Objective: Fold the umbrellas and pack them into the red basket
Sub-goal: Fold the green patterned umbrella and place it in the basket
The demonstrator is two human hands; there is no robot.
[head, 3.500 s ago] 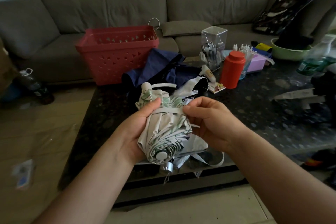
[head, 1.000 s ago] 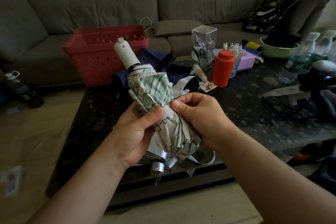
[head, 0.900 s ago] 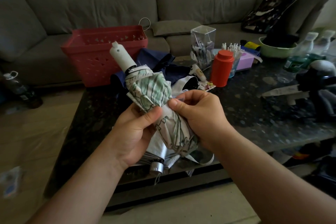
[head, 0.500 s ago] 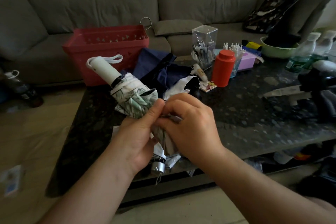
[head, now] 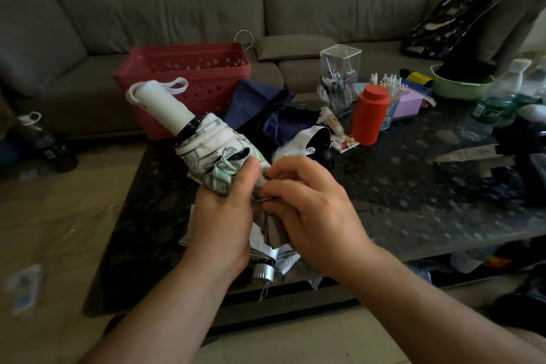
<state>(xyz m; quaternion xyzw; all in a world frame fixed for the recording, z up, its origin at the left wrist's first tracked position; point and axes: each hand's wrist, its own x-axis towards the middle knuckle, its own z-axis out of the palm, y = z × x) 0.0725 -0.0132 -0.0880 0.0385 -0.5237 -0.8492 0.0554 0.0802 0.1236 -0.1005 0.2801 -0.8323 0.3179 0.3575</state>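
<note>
Green-and-white patterned umbrella point(head: 220, 156), collapsed, was held above the near edge of the dark table point(head: 399, 186), white handle point(head: 161, 103) tilted up-left, silver tip cap point(head: 261, 272) pointing down. Left hand point(head: 224, 216) was wrapped around its bundled canopy, thumb pressed on the fabric. Right hand point(head: 313, 210) pinched the strap at a small brass snap point(head: 265, 175). Navy umbrella point(head: 266, 115) lay loose on the table behind. Red basket point(head: 189, 77) stood at the far left corner, grey sofa point(head: 177, 15) beyond.
</note>
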